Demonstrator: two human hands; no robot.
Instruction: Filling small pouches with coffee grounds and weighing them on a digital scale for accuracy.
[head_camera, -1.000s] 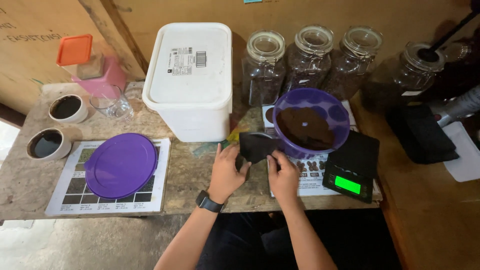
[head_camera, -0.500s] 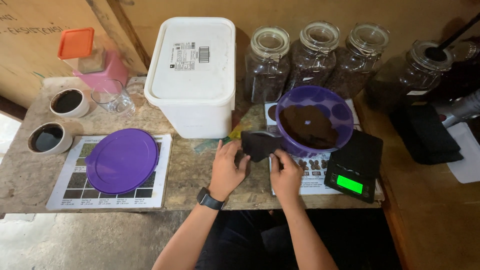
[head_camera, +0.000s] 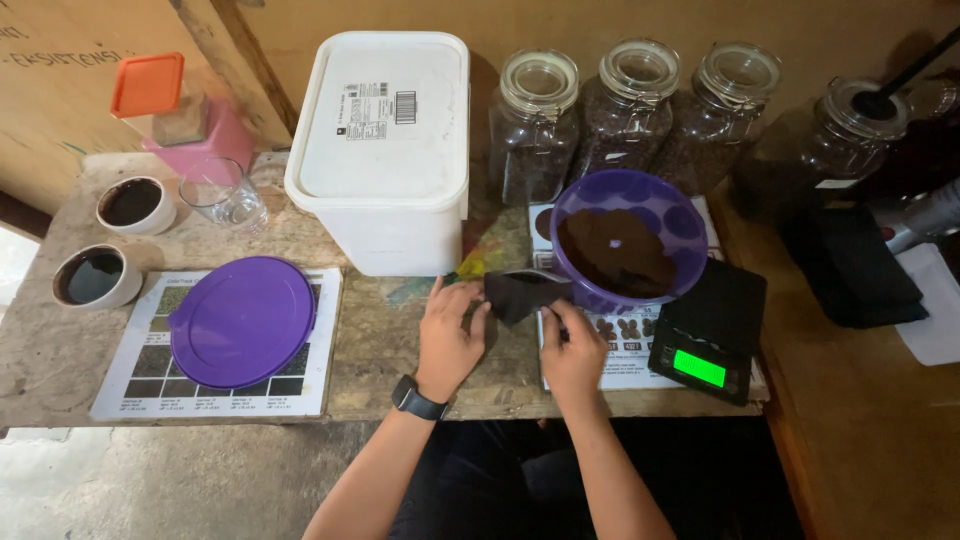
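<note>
head view, steeply down, close over table (head_camera: 380, 345)

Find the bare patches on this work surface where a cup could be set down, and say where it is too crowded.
Free: the wood between the purple lid and the left hand, in front of the white tub; also the front left corner near the two cups. Crowded: around the purple bowl, scale, jars and the black pouch in both hands.

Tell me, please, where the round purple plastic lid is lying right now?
In the head view, the round purple plastic lid lies left of both hands, on a printed chart sheet.
</note>
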